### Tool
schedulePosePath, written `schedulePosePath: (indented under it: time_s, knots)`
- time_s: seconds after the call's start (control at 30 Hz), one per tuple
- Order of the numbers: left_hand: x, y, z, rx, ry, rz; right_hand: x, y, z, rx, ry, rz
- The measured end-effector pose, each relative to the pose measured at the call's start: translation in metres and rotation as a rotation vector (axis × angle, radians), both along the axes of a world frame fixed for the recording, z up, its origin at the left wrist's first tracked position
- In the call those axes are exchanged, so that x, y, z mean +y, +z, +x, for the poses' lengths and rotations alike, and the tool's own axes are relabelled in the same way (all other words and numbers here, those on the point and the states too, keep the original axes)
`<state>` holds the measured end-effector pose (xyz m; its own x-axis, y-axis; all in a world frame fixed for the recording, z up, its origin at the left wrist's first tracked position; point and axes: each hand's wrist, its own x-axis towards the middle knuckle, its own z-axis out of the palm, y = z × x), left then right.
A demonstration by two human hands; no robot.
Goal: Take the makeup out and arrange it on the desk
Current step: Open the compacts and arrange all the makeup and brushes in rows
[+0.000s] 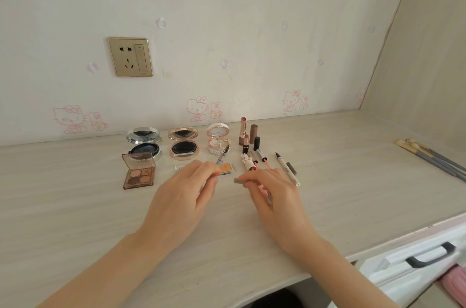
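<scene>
Item: eyebrow pencil (223, 157), spoolie end up, held just above the desk (75, 206) before the open compacts.
Left hand (181, 196) pinched its barrel; right hand (272, 196) pinched a grey cap (237, 180), just apart.
Judged light, rigid, slick. Best held mid-barrel, sparing the bristles.

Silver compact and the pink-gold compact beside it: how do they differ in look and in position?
The silver compact has a shiny chrome rim; the pink-gold compact has a rosy metallic rim. The silver compact stands farther left, and the eyeshadow palette covers part of its base; the base of the pink-gold compact shows whole. Both stand open near the wall, lids raised, with a dark round pad inside.
</scene>
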<state>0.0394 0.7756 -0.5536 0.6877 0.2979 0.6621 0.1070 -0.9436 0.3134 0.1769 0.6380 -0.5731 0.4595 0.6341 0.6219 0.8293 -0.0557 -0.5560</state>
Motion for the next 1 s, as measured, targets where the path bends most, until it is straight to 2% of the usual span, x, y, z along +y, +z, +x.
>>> schedulePosePath:
  time_s: [0.1, 0.47, 0.83, 1.0]
  knots:
    - [-0.005, 0.000, 0.006, 0.005, -0.054, -0.075, -0.005, 0.004, 0.006, 0.080, 0.040, 0.020]
    - [-0.034, 0.012, 0.042, -0.011, -0.109, -0.184, -0.051, 0.017, 0.053, 0.016, -0.086, -0.003]
    - [-0.091, 0.023, 0.122, 0.173, -0.122, -0.130, -0.092, 0.006, 0.123, -0.023, -0.306, -0.125]
    - [-0.113, 0.019, 0.162, 0.396, -0.021, -0.073, -0.103, 0.004, 0.142, -0.044, -0.330, -0.243]
